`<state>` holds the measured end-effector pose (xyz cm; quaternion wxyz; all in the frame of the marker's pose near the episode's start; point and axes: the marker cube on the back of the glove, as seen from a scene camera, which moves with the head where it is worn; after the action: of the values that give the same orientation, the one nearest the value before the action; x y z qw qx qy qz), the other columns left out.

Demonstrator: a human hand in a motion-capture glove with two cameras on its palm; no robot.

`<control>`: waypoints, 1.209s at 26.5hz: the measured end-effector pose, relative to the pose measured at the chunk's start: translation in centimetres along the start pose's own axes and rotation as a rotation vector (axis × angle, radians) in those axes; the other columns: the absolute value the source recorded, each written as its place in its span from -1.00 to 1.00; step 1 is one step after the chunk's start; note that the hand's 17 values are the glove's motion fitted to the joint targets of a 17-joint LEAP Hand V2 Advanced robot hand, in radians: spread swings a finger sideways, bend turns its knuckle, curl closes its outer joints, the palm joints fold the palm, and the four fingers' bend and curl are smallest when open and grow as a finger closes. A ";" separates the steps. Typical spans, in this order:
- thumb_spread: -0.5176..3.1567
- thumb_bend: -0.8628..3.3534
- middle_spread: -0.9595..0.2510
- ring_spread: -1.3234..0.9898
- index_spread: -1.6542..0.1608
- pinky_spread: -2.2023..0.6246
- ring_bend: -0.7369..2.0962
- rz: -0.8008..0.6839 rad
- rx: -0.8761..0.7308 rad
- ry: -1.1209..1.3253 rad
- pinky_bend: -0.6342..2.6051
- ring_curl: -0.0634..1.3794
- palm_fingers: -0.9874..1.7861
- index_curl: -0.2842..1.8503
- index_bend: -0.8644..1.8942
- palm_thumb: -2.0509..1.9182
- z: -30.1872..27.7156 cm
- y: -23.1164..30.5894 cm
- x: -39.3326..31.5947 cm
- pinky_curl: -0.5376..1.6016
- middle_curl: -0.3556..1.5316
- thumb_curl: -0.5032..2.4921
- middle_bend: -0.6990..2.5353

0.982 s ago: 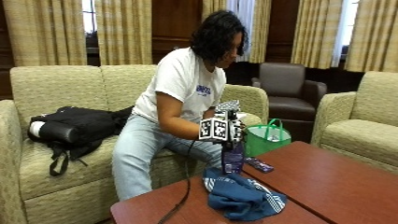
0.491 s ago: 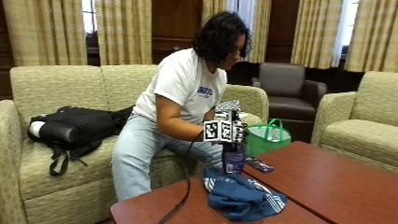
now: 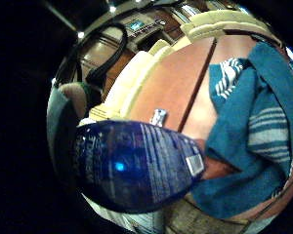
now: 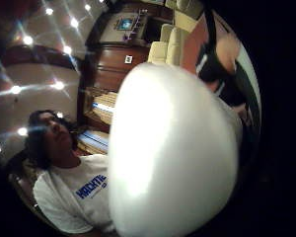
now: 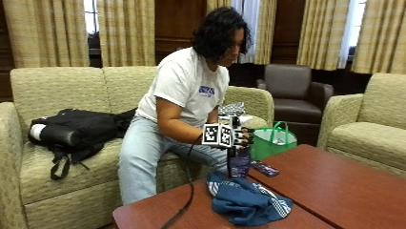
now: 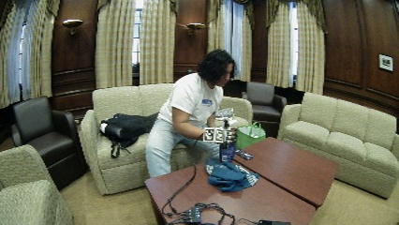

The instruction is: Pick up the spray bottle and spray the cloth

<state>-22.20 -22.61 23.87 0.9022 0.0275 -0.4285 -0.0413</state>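
Gripping the spray bottle (image 5: 239,161) at frame centre, the right hand (image 5: 241,137) is holding it upright above the cloth (image 5: 248,200), ready for spraying.

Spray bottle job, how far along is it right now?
Pickup looks done: the gloved right hand holds the blue spray bottle upright, apparently lifted, above the blue cloth on the table. No spray is visible, so spraying the cloth seems left.

Red-brown wooden table (image 5: 336,186), crumpled blue cloth (image 5: 247,200), small dark packet (image 5: 264,168)
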 end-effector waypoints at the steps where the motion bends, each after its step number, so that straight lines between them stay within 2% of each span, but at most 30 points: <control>1: -0.35 -0.65 0.27 -0.02 0.48 0.46 -0.06 0.008 -0.010 0.007 -0.40 -0.31 0.45 -0.25 -0.27 0.34 -0.2 0.3 0.0 -0.15 -0.10 -0.18 -0.21; 5: -0.30 -0.64 0.28 -0.02 0.45 0.52 -0.14 0.044 -0.074 0.019 -0.39 -0.33 0.26 -0.28 -0.29 0.29 -1.2 1.4 -0.1 -0.13 -0.14 -0.23 -0.29; 10: -0.26 -0.62 0.30 -0.04 0.42 0.57 -0.27 0.072 -0.160 0.048 -0.36 -0.40 0.11 -0.32 -0.28 0.26 -2.7 3.6 0.1 -0.13 -0.17 -0.28 -0.34; 16: -0.24 -0.61 0.31 -0.05 0.39 0.61 -0.30 0.039 -0.207 0.232 -0.39 -0.46 0.06 -0.37 -0.29 0.25 -5.1 6.7 -0.1 -0.15 -0.20 -0.32 -0.38; 24: -0.22 -0.61 0.32 -0.06 0.37 0.64 -0.30 -0.053 -0.189 0.587 -0.43 -0.48 0.04 -0.41 -0.28 0.25 -8.0 10.5 -0.6 -0.17 -0.22 -0.36 -0.39; 32: -0.20 -0.61 0.32 -0.06 0.37 0.65 -0.31 -0.044 -0.196 0.791 -0.44 -0.48 0.02 -0.44 -0.28 0.25 -12.1 13.3 0.0 -0.18 -0.22 -0.39 -0.40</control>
<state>-12.17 -9.15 17.37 0.9947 -0.0357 -0.0417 -0.0874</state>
